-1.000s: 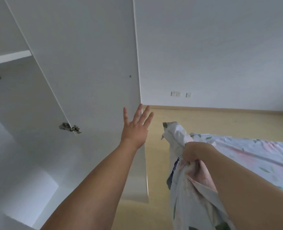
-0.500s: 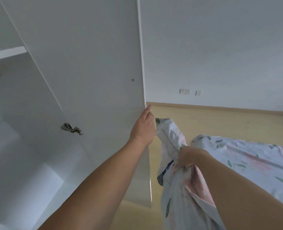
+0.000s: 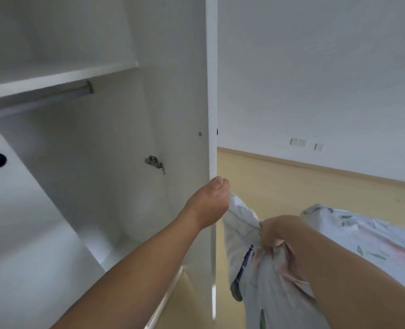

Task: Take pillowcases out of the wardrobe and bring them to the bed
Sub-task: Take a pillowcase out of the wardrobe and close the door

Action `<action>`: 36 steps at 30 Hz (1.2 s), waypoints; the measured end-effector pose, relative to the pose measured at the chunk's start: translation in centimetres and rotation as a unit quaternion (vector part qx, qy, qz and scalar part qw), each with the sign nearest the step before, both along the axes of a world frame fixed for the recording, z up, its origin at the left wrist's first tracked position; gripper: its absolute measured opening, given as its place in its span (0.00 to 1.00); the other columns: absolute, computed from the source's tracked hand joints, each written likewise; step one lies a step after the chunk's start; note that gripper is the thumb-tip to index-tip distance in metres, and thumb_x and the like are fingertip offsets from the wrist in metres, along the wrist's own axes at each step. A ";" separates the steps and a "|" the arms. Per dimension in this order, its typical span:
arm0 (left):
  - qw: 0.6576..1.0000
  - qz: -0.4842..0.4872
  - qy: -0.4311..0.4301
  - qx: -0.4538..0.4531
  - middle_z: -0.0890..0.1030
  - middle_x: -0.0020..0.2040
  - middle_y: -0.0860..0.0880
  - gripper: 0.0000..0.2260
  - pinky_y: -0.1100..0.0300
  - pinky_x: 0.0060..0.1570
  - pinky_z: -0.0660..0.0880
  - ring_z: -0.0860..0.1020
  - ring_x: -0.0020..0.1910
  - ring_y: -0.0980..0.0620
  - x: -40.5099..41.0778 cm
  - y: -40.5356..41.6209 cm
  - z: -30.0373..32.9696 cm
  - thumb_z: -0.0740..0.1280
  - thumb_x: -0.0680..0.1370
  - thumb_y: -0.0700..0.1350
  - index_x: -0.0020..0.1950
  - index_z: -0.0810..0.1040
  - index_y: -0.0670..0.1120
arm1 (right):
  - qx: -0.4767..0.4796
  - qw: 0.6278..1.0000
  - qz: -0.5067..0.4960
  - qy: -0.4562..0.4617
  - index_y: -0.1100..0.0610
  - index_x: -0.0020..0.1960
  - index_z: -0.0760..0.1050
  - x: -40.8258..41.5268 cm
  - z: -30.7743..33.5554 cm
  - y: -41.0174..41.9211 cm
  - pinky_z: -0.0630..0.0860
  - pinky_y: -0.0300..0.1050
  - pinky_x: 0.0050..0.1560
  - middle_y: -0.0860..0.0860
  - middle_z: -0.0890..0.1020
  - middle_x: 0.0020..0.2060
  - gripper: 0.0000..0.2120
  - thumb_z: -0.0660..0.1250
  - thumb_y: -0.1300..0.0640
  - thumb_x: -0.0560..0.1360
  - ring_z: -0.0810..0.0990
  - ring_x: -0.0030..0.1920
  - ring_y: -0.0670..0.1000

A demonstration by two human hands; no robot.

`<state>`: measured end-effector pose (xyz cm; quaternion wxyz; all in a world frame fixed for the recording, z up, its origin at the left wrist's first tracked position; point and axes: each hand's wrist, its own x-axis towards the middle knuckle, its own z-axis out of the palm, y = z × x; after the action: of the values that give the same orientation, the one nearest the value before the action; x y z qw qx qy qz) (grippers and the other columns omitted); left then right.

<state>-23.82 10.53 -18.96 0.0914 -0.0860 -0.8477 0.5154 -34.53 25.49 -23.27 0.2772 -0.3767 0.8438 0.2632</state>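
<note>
2 hands: L gripping wardrobe door edge, R clutching bunched pillowcases, 1 bed nearby

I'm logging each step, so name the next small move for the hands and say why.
Probably swing the wardrobe door shut, then let go and turn toward the bed. The left hand grips the door's free edge, the right hand already clutches the bunched floral pillowcases, and the bed lies just to the right.

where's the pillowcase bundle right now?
In the head view, lower right: the pillowcases hang bunched in the right hand, just right of the wardrobe door edge that the left hand grips, with the bed further right.
</note>
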 end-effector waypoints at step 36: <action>0.884 0.464 0.054 -0.015 0.35 0.77 0.42 0.29 0.34 0.63 0.26 0.34 0.75 0.36 19.3 -16.9 -1.2 0.43 0.79 0.46 0.77 0.36 0.42 | 0.021 0.983 0.179 0.018 0.58 0.77 0.53 12.6 -4.1 -19.8 0.71 0.54 0.66 0.57 0.71 0.67 0.47 0.75 0.46 0.67 0.74 0.63 0.59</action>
<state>-4.50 -6.40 -20.15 -0.1140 0.3431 -0.7770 0.5153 -21.97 5.74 -27.38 0.2180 -0.5110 0.7617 0.3335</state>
